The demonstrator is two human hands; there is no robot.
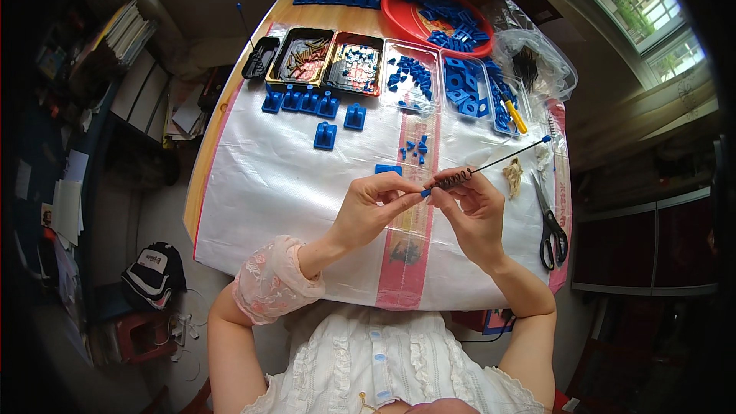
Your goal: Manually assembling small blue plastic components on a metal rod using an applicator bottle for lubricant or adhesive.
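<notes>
My right hand [475, 211] holds a thin black rod [502, 161] that slants up to the right and ends in a blue tip. Dark coiled springs [452, 179] sit threaded on the rod just above my fingers. My left hand [376, 203] pinches a small blue piece [425, 193] at the rod's near end, fingertips touching those of my right hand. Both hands hover over a white plastic sheet [284, 184] with a pink stripe covering the table.
Black-handled scissors [550, 226] lie at the right. Blue plastic blocks [326, 135] stand on the sheet, loose small blue bits [414, 148] behind my hands. Several trays of parts [354, 65], a red bowl [399, 11] of blue pieces and a plastic bag [537, 61] line the far edge.
</notes>
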